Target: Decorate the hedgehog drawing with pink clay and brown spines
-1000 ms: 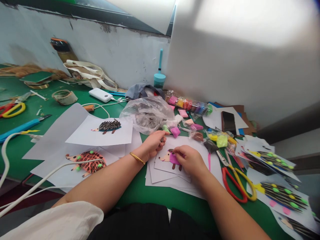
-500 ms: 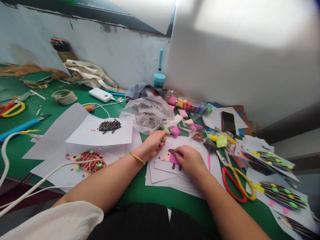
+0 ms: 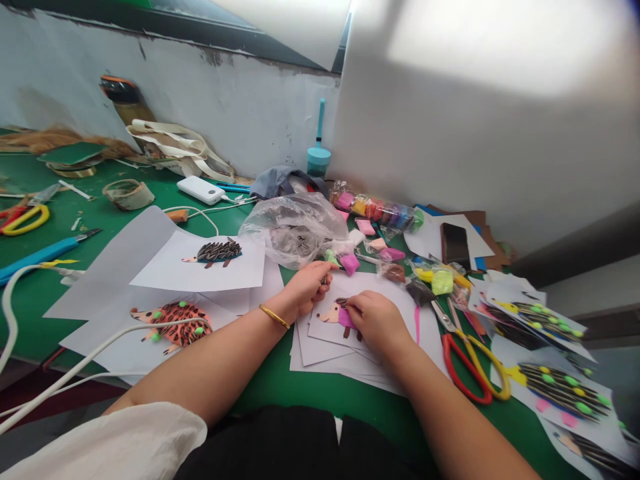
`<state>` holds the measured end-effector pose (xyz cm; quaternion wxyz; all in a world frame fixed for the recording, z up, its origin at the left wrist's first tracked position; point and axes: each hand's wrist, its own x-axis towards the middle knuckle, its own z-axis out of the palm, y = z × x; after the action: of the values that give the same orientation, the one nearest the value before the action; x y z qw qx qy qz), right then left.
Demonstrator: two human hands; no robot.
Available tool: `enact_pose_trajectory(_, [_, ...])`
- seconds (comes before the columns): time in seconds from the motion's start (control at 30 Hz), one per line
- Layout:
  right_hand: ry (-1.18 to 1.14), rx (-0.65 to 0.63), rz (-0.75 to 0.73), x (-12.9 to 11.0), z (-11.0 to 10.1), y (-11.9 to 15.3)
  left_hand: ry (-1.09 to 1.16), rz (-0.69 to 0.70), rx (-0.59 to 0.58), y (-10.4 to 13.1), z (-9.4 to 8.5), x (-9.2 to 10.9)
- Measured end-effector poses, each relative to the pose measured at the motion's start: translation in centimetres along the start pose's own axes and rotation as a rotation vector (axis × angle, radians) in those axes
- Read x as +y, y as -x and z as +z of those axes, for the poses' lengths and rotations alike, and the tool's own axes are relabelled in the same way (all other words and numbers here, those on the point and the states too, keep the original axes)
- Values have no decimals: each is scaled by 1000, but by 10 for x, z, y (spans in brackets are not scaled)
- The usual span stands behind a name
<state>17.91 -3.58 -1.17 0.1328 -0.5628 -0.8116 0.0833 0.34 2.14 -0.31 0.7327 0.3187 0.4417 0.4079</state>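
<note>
My right hand (image 3: 373, 317) pinches a sunflower seed (image 3: 343, 302) against the upper front of a purple clay hedgehog (image 3: 344, 316). That hedgehog has a pale face and brown legs and lies on white paper (image 3: 325, 332); my fingers hide its back part. My left hand (image 3: 311, 287) is closed just left of and above it, with dark seeds (image 3: 324, 280) showing between the fingers. Behind my left hand lies a clear plastic bag (image 3: 295, 230) with more dark seeds inside. A seed-covered hedgehog (image 3: 219, 251) on paper lies to the left.
Red-and-yellow scissors (image 3: 473, 360) lie right of the papers. Wrapped clay packets (image 3: 393, 272) are scattered behind my hands. Finished-looking hedgehog pictures (image 3: 563, 390) are stacked at the right. A white cable (image 3: 100, 348) crosses the orange hedgehog (image 3: 175, 321). A blue cutter knife (image 3: 45, 257) lies far left.
Almost nothing differs. My right fingers stay at the seed on the purple hedgehog with only a very slight shift, and my left hand keeps its place.
</note>
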Motion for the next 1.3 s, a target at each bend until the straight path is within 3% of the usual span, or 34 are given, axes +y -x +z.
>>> enact_pose_trajectory(0.5, [-116, -8, 77, 4, -3, 1, 38, -34, -50, 1, -1, 0])
enact_pose_trajectory(0.67, [-165, 20, 119, 9, -4, 2, 88, -115, -98, 5, 0, 5])
enact_pose_trajectory(0.8, [-237, 157, 43, 11, -8, 4, 141, -230, -183, 8, 1, 7])
enact_pose_trajectory(0.93, [-336, 349, -83, 4, -14, 5, 97, -220, -259, 16, 6, 4])
enact_pose_trajectory(1.13, [-386, 381, -193, -4, -12, 5, -27, -161, -346, 27, 15, 1])
enact_pose_trajectory(1.3, [-292, 452, -265, -5, -9, 5, -40, -119, -295, 30, 21, -2])
